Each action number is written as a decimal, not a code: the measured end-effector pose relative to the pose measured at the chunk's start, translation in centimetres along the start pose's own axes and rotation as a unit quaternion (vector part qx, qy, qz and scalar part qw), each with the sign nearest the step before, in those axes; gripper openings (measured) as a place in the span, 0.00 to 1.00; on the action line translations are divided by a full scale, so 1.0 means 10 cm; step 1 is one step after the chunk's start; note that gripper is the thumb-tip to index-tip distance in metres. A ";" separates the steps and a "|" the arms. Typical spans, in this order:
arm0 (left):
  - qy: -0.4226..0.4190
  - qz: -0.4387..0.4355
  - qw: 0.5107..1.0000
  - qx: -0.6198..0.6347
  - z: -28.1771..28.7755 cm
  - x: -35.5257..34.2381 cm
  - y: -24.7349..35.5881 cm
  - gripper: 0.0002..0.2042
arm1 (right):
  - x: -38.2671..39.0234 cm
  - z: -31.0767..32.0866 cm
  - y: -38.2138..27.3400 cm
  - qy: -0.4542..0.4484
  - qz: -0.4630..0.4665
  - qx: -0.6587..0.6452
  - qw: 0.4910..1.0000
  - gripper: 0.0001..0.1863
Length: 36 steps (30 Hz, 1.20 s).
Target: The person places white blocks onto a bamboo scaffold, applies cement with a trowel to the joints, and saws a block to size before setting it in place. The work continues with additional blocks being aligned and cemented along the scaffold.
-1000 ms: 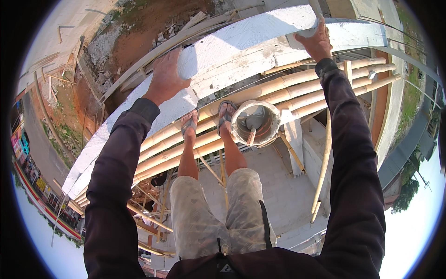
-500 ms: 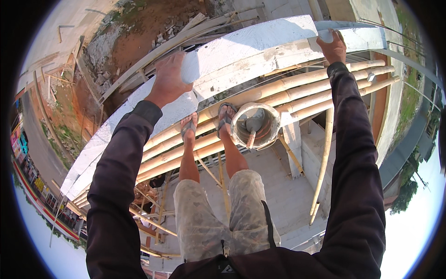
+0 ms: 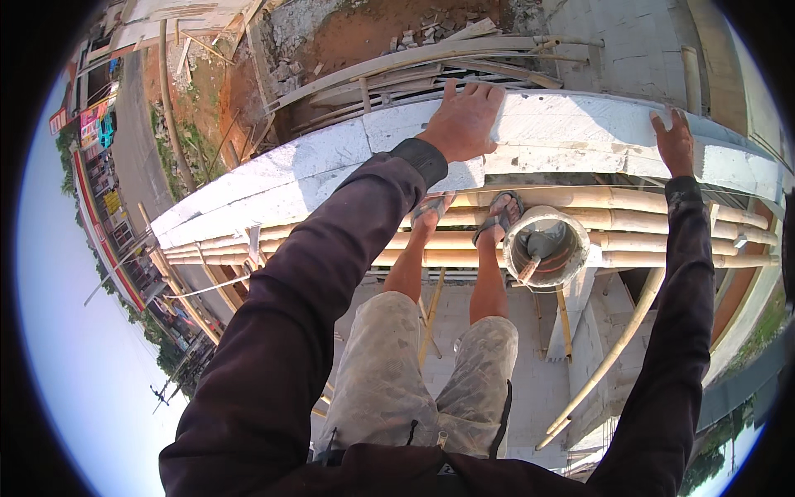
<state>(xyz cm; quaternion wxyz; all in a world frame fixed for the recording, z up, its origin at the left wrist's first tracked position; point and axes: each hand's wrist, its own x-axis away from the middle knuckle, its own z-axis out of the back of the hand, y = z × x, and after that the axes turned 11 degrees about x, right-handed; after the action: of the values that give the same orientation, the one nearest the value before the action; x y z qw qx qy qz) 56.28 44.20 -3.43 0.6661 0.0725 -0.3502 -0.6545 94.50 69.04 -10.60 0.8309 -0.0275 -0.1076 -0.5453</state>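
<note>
A wall of pale concrete blocks runs across in front of me. My left hand lies on top of it with the fingers spread, near the end of a block's lower edge. Farther right, my right hand rests against the top edge of the wall, thumb and fingers apart. Neither hand lifts anything. Between my arms a mortar-smeared bucket stands on bamboo poles, close to my right foot. Inside it lies a trowel, its wooden handle leaning toward me.
My sandalled feet stand on several bamboo poles along the wall's near side. A grey floor lies well below them. Beyond the wall are long timbers, rubble and reddish soil. A road passes at the far left.
The view has swung, so the wall, bucket and feet appear farther right. My left hand has shifted slightly right along the wall. My right hand stays on the wall.
</note>
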 end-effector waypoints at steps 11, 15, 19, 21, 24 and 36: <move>-0.022 0.160 0.981 0.104 0.79 0.98 -1.19 0.25 | -0.14 -0.24 0.33 -0.057 -0.126 -0.139 0.980 0.46; -0.025 0.120 0.988 0.091 0.77 1.07 -1.29 0.25 | -0.12 -0.15 0.25 -0.066 -0.138 -0.153 0.976 0.47; -0.030 0.168 0.975 0.141 0.77 1.04 -1.29 0.25 | -0.08 -0.10 0.20 -0.057 -0.129 -0.164 0.976 0.47; -0.003 0.141 0.980 0.143 0.78 1.05 -1.29 0.26 | -0.07 -0.09 0.16 -0.059 -0.134 -0.182 0.972 0.47; -0.005 0.137 0.982 0.133 0.78 1.09 -1.29 0.26 | -0.05 -0.05 0.07 -0.052 -0.147 -0.170 0.973 0.47; -0.099 0.149 0.978 0.109 0.85 0.81 -1.07 0.32 | 0.37 0.64 0.35 0.156 -0.468 -0.097 0.865 0.41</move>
<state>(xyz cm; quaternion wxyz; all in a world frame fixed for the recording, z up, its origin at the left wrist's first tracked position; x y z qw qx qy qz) 41.88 38.40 -0.07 0.7062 0.0267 -0.4909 -0.5096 98.13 68.11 -3.29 0.4775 0.0311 0.0764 -0.8747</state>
